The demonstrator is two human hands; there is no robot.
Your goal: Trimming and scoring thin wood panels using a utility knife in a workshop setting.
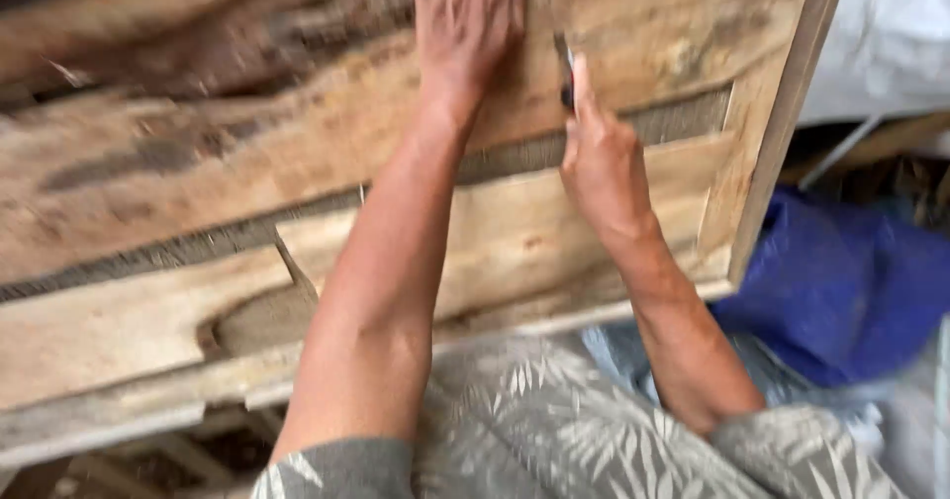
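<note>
Rough wood panel (198, 163) w/ left hand (465, 19) spread flat on it, right hand (599, 163) pinching dark slim tool (565, 64)

- The person wears a short-sleeved garment in grey-green cloth, printed all over with pale leaf and fern fronds.
- The left sleeve (341, 469) ends above the elbow, its hem a plain band of the same grey-green.
- The right sleeve (792, 450) carries the same pale leaf print and also stops short of the elbow.
- The same patterned cloth covers the front of the body (534, 420) between the two arms.
- Both forearms are bare from sleeve to wrist.
- The left hand (465, 19) and the right hand (599, 168) are bare: no gloves, rings, watch or bands show.
</note>
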